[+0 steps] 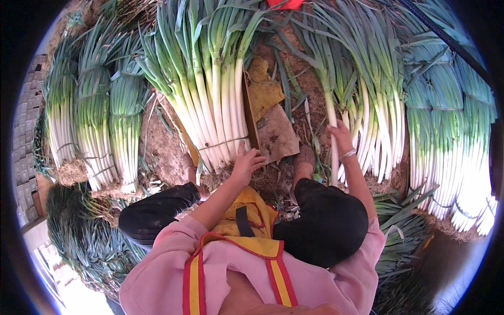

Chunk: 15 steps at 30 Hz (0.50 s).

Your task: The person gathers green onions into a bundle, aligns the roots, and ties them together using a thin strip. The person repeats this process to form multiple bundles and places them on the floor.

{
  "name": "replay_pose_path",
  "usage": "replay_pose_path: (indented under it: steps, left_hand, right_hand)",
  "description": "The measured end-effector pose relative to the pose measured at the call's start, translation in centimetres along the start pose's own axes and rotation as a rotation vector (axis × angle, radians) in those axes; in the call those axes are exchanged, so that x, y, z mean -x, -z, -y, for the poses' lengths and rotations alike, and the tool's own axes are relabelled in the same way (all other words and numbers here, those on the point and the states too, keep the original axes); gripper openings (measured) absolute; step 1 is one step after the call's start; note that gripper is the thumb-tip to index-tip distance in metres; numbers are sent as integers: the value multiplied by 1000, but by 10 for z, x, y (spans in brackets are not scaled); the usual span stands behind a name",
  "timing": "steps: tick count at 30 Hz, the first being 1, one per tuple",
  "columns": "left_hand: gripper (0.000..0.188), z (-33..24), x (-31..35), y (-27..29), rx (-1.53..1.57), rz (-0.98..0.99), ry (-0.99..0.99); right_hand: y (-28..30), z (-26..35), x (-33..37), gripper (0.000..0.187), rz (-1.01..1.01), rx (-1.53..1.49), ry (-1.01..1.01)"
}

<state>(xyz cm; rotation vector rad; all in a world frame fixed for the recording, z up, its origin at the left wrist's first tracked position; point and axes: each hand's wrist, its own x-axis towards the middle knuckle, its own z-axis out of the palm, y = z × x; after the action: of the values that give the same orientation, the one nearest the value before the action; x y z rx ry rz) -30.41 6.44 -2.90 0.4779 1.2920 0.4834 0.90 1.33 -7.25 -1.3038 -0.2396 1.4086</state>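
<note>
A row of long green onions (212, 113) lies in front of me, white stems and roots toward me, with a thin tie around the lower stems. My left hand (245, 165) rests at the right side of their root end, fingers apart and holding nothing. Farther right, my right hand (341, 139) is closed around the white stem of a single green onion (334, 155), whose leaves point away from me. Beside that hand lies a loose pile of green onions (375, 113).
Tied bundles of green onions (94, 115) stand at the left, and larger tied bundles (446, 131) at the right. Brown cardboard (275, 131) lies between the two middle piles. Heaped leaves (89, 241) are beside my left knee. A red thing (285, 4) shows at the far edge.
</note>
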Motion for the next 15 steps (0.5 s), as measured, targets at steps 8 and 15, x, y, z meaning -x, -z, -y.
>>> replay_pose_path:
  steps: [8, 15]
  left_hand:
    - [75, 14, -9, -6, 185, 8, -45]
    - [76, 27, -14, 0, 238, 90, -104]
  right_hand:
    - [-4, 160, 40, 44, 113, -154, 174]
    - [-83, 217, 15, 42, 236, 42, 506]
